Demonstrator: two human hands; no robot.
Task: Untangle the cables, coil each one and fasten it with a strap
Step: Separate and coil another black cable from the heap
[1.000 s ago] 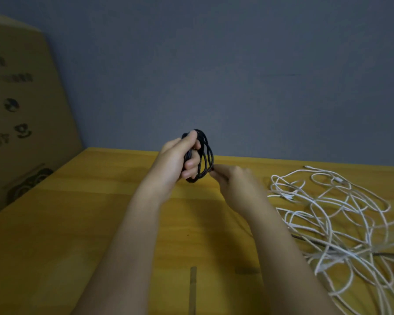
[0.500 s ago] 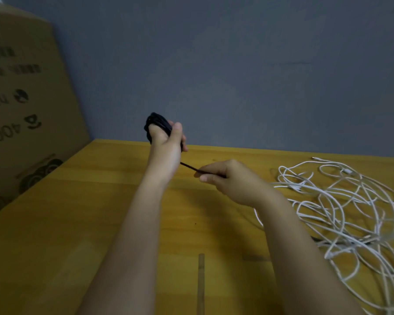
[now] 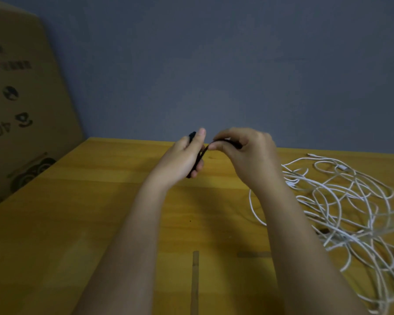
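**Black coil in hand, strap going on**

Above the far half of the wooden surface (image 3: 100,223), both hands are raised and working close together. The left hand (image 3: 182,160) is curled round a small black cable coil (image 3: 192,136); only slivers of the coil show — a dark edge above the knuckles and another below the fingers. The right hand (image 3: 243,151) pinches a thin black strip (image 3: 225,142) between thumb and forefinger, and this strip runs down to the coil. I take it for the strap, though it could be the cable's own tail; the view is too dim and small to settle that.

Judging by this, the step in hand is fastening the black coil: the winding looks finished and the binding is under way. The next move calls for keeping the left grip firm so the loops do not spring apart, while the right hand draws the strip snug round the bundle and presses its end down.

To the right, a tangle of white cables (image 3: 341,201) lies loose on the surface, well apart from the hands — not yet untangled or coiled, so most of the task remains. A cardboard box (image 3: 21,110) stands at the left edge.
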